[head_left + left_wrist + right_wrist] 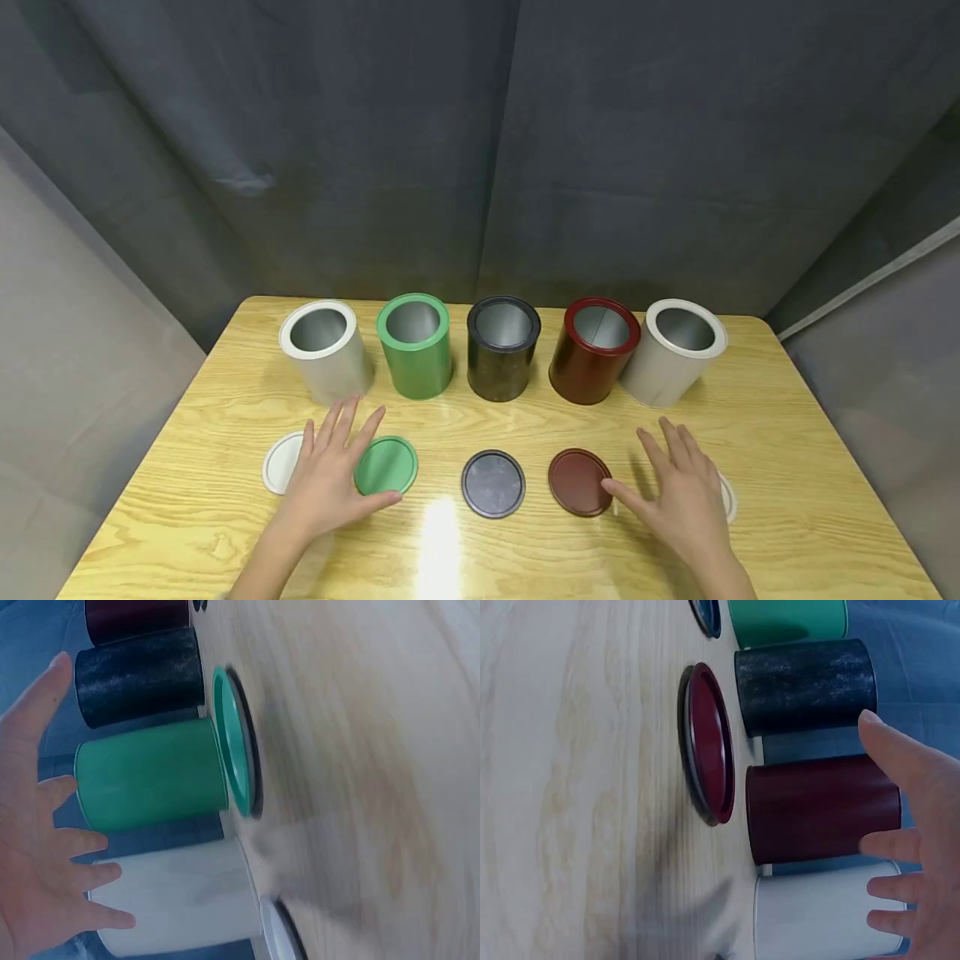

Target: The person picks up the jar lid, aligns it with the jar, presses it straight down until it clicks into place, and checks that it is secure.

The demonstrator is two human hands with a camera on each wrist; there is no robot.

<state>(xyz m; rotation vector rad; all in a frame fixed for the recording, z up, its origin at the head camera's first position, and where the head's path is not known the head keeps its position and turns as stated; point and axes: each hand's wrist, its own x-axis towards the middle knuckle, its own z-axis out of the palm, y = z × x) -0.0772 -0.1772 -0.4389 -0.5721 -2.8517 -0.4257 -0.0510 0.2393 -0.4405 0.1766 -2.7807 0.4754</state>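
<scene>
Head view looks down on a pale wooden table (787, 467) where five open-topped round cans stand in a row in front of a dark curtain (480, 150): from left to right, a white can (327, 350), a green can (415, 346), a black can (502, 348), a dark red can (592, 352) and a grey-white can (670, 353). Nearer the person lie flat round lids, each roughly before its can. The left hand (330, 479) lies palm down with fingers spread and straight, gripping nothing; it sits between the white lid (281, 463) and the green lid (386, 466), its thumb just at the green lid's near edge. The right hand (678, 492) is likewise flat and spread, empty, its thumb tip close to the dark red lid (577, 482); a pale lid (727, 498) peeks out from under its far side. The black lid (492, 483) lies untouched between the two hands. Judging by their sheen, the lids look like thin, stiff, light metal with a raised rim, probably slick on top and lying close to the wood. They would likely be easiest to take by pinching opposite points of the rim, or by sliding a fingertip under the edge to tip one up. The cans look rigid and light, graspable around the wall.
</scene>
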